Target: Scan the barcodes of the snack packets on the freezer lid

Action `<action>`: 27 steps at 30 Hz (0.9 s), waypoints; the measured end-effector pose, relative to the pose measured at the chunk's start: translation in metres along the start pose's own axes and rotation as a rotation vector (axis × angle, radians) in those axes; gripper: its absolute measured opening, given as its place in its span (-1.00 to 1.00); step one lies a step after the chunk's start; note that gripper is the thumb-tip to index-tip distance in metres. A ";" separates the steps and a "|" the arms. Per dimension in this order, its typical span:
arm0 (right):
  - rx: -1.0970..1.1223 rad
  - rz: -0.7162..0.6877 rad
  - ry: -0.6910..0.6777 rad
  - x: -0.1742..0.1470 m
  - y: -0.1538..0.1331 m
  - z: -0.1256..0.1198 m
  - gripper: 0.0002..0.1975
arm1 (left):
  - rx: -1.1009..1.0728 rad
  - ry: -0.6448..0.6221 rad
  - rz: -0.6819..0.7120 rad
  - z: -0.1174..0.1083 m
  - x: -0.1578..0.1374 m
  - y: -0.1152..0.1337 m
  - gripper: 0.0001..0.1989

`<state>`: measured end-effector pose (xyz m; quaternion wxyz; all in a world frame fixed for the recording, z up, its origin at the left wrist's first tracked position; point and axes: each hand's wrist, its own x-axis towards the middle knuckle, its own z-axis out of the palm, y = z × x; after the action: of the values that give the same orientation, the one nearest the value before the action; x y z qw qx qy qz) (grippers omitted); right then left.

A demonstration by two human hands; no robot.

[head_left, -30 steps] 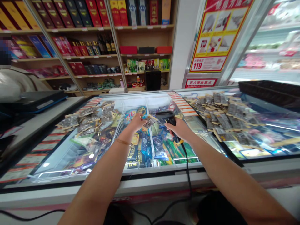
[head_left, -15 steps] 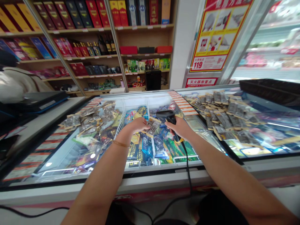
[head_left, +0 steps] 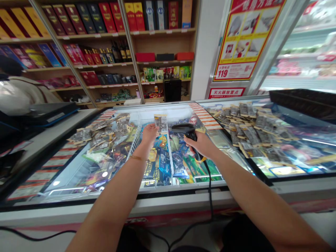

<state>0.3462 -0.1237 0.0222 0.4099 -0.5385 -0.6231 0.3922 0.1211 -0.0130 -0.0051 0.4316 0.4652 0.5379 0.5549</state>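
My left hand (head_left: 150, 134) pinches a small flat packet (head_left: 161, 123) by its edge, holding it upright above the chest freezer (head_left: 168, 201). The packet is greyish with tan ends. Just right of it, my right hand (head_left: 201, 144) is wrapped round the handle of a black barcode scanner (head_left: 187, 133), whose cord hangs down over the freezer's front. The scanner's head points left, near the packet but apart from it. Similar packets lie in a left pile (head_left: 102, 130) and a larger right pile (head_left: 254, 126) on the freezer's glass.
Bagged frozen goods (head_left: 160, 164) fill baskets below my hands. A black tray (head_left: 301, 103) sits at the back right. At the left is a counter with a dark device (head_left: 52, 113), and a person (head_left: 25, 87) behind it. Shelves of boxes (head_left: 115, 52) line the back.
My left hand has moved up and slightly left, away from the scanner, and the packet has turned from slanted to upright. My right hand and the scanner have barely moved.
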 end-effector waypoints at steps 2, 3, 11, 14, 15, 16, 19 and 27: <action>-0.003 -0.008 -0.005 -0.001 -0.001 0.000 -0.81 | -0.044 0.037 -0.014 -0.001 0.002 -0.001 -0.75; -0.001 -0.011 -0.008 -0.002 -0.001 0.000 -0.82 | -0.065 0.047 -0.019 -0.001 0.003 -0.001 -0.76; 0.018 -0.005 -0.021 -0.006 -0.007 0.000 -0.80 | -0.176 0.083 -0.033 -0.003 0.006 -0.002 -0.75; -0.002 -0.009 -0.024 -0.006 -0.007 -0.001 -0.82 | -0.184 0.089 -0.034 -0.004 0.007 -0.003 -0.72; -0.012 -0.010 -0.026 -0.005 -0.006 -0.001 -0.82 | -0.183 0.091 -0.034 -0.004 0.007 -0.003 -0.71; -0.020 -0.011 -0.027 -0.005 -0.006 -0.001 -0.83 | -0.180 0.092 -0.035 -0.003 0.006 -0.003 -0.70; -0.027 -0.024 -0.031 -0.004 -0.004 -0.002 -0.83 | -0.162 0.097 -0.034 -0.002 0.005 -0.002 -0.71; 0.031 -0.020 0.005 0.002 -0.002 -0.003 -0.82 | -0.013 0.216 -0.006 0.003 -0.005 0.012 -0.80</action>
<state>0.3483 -0.1217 0.0255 0.4237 -0.5267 -0.6211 0.3965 0.1250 -0.0181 0.0061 0.3756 0.3983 0.5793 0.6039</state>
